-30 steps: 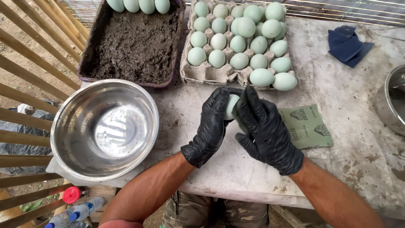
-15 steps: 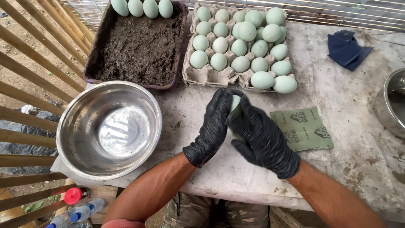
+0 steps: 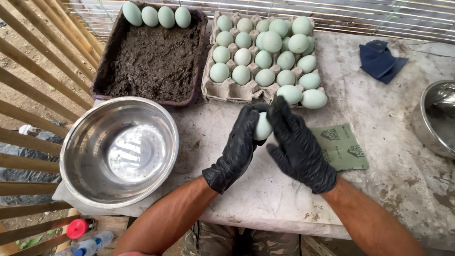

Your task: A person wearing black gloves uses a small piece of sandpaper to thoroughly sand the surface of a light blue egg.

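Though cupped by hands, egg half-hidden

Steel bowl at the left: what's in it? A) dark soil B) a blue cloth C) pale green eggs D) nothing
D: the steel bowl shows only its bare shiny inside, while the pale green eggs sit in the carton and along the far edge of the soil tray.

just one head cam, looking pretty much straight down, close over the table, hands mid-frame, wooden fence along the left edge
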